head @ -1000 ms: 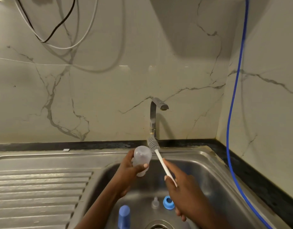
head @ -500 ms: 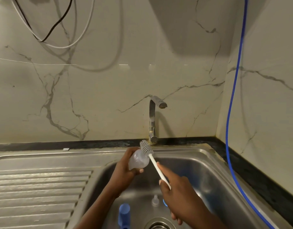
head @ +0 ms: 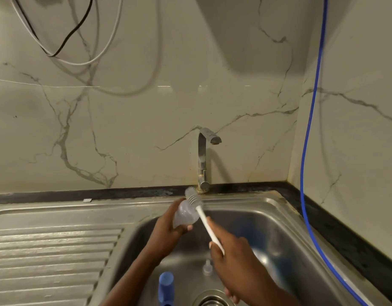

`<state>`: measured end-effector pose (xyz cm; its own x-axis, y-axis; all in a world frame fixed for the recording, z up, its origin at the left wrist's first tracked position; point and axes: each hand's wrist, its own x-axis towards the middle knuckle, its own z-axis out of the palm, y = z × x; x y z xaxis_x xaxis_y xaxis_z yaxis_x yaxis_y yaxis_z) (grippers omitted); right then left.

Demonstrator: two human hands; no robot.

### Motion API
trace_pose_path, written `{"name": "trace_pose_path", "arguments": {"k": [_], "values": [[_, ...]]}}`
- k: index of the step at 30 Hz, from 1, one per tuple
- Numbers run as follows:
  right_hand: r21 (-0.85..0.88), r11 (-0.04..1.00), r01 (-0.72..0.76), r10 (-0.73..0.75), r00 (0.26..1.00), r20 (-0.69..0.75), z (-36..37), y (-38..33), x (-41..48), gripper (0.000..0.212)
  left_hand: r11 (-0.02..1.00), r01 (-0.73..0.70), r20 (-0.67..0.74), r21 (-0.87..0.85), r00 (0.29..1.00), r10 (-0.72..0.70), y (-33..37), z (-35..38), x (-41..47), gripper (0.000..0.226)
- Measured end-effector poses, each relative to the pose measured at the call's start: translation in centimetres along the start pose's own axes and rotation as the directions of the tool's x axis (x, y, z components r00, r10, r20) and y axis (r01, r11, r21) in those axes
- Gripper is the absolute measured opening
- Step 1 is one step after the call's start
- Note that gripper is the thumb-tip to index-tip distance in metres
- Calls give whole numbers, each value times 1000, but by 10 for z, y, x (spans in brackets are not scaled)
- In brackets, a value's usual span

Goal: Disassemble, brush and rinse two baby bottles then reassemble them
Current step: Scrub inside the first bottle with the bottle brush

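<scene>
Over the sink (head: 285,219) at lower centre, brushing is judged to be under way: the clear bottle (head: 185,215) is being gripped by the left hand (head: 166,233), and the brush handle (head: 209,228) is being pinched by fingers of the right hand (head: 237,259). Next, the bristles are being called into the bottle's mouth, which is being hidden; a blue cap (head: 166,286) is being cut off at the bottom edge.

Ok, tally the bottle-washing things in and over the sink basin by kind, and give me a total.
Clear bottle body, gripped by the left hand: 1
Bottle brush, held by the right hand: 1
Clear teat on the basin floor: 1
Blue piece, cut off at the bottom edge: 1
Total: 4
</scene>
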<state>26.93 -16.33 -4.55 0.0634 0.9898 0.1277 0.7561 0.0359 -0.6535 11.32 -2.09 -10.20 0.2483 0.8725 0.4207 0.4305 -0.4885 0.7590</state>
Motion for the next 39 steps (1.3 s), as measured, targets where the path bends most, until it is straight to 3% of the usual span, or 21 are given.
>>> {"name": "trace_pose_path", "arguments": {"k": [6,13,19,26,32,35,39], "values": [[-77,997,-3,6,999,36,-2,-15,-11,59,998,65,82,16,994,-66,-2,4,0,59],[-10,1000,8,-9,999,-42,9,10,12,59,999,36,2,-16,999,-36,1,6,-1,69],[-15,1000,24,-23,999,27,16,12,1,60,996,79,5,-41,997,-79,-13,-7,-2,66],[48,999,-5,5,1000,0,8,12,10,60,999,-21,-2,-34,1000,21,-1,-2,0,68],[-81,997,16,-13,999,38,2,1,-7,58,996,58,23,-74,998,-57,-8,-5,-2,69],[-31,999,21,-20,1000,20,5,10,6,58,998,58,98,-31,994,-55,-3,1,-1,73],[99,994,-47,45,999,18,4,21,17,53,998,17,88,-62,996,-12,-1,1,-2,68]]}}
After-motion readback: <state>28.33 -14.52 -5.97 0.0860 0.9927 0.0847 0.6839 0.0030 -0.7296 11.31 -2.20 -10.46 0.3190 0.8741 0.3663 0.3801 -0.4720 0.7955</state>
